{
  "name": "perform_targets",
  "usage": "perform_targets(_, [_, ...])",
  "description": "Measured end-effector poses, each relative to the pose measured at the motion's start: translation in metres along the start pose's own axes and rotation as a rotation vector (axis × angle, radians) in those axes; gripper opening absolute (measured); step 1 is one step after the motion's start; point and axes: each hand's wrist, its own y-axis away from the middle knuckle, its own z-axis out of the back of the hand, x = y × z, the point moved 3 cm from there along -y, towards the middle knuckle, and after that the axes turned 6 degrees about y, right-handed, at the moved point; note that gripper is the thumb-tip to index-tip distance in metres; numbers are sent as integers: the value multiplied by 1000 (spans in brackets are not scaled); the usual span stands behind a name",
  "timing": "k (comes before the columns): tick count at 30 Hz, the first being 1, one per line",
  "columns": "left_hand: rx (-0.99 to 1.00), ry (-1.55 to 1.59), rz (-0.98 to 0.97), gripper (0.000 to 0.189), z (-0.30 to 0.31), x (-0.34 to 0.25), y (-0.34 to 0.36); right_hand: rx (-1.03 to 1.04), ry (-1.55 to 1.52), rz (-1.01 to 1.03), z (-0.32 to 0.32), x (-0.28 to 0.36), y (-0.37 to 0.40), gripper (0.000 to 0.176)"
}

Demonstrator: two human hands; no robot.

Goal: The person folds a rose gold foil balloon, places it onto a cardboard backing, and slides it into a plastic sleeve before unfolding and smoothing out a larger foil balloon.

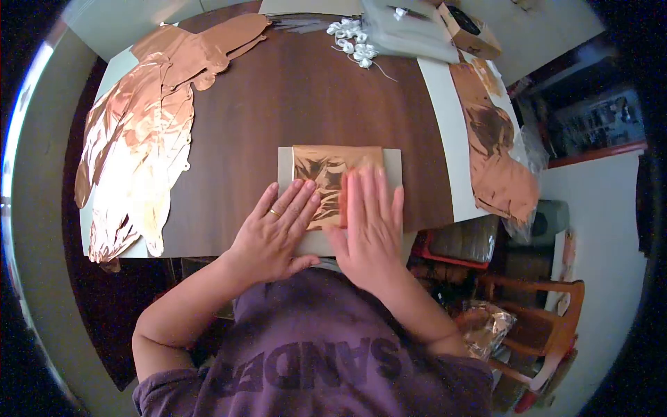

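Observation:
A shiny copper-coloured foil sheet (325, 170) lies flat on a grey board (393, 161) at the near edge of the brown table. My left hand (281, 222) rests on the foil's left side, palm down with fingers stretched out and a ring on one finger. On the right part of the foil lies my right hand (372, 226), also palm down, its fingers extended and slightly blurred at the tips. Both hands hold nothing. The foil between them looks wrinkled, and its lower corners are partly covered by the hands.
A pile of copper-coloured foil pieces (149, 125) covers the table's left side. More foil (497, 139) lies at the right edge. White string coils (356, 42), clear plastic (410, 31) and an open cardboard box (472, 33) sit at the back. A wooden chair (556, 313) stands right.

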Motion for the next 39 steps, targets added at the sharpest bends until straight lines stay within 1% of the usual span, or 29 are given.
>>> perform_targets(2, [13, 2, -4, 96, 0, -1, 1, -52, 95, -25, -14, 1, -13, 84])
perform_targets(3, [20, 7, -6, 97, 0, 0, 2, -38, 101, -37, -22, -1, -13, 82])
perform_targets(8, [25, 12, -21, 98, 4, 1, 3, -4, 114, -117, -30, -3, -8, 83])
perform_targets(10, [4, 30, -21, 97, 4, 2, 2, -6, 109, -120, -28, -4, -9, 84])
perform_targets(13, [-80, 23, -92, 94, 22, 0, -7, -18, 112, -130, -31, -3, -8, 83])
perform_targets(16, [-40, 109, -150, 94, 14, 5, -20, 7, 114, -151, -32, -3, -8, 83])
perform_targets(19, [-30, 116, -166, 93, -2, 21, -22, -40, 52, -132, -27, -5, -6, 83])
perform_targets(22, [-34, 84, -161, 92, -6, 19, -19, -339, -118, -120, -14, -15, 18, 70])
perform_targets(24, [-29, 76, -119, 92, -5, 13, -16, -546, -340, -178, -6, -30, 62, 42])
perform_targets(26, [-23, 84, -99, 92, -4, 6, -13, -513, -422, -307, -6, -42, 114, 22])
perform_targets(27, [-20, 95, -94, 91, -5, 1, -10, -431, -571, -451, -19, -50, 139, 19])
perform_targets(28, [-16, 107, -88, 91, -7, -4, -7, -343, -719, -595, -31, -54, 153, 17])
perform_targets(31, [4, 96, -81, 92, -11, -18, -3, -102, -1419, -876, -58, -46, 158, 16])
perform_targets(34, [-12, 96, -66, 92, -16, -29, 3, -257, -1570, -772, -40, -23, 127, 17])
perform_targets(35, [-28, 93, -64, 92, -17, -30, 5, -312, -1476, -900, -33, -21, 120, 24])
perform_targets(38, [-108, 146, -60, 90, -19, -33, 8, -444, -1444, -746, -16, -8, 98, 31])
perform_targets(39, [-100, 142, -53, 90, -18, -33, 8, -413, -1389, -758, -18, -3, 94, 32])
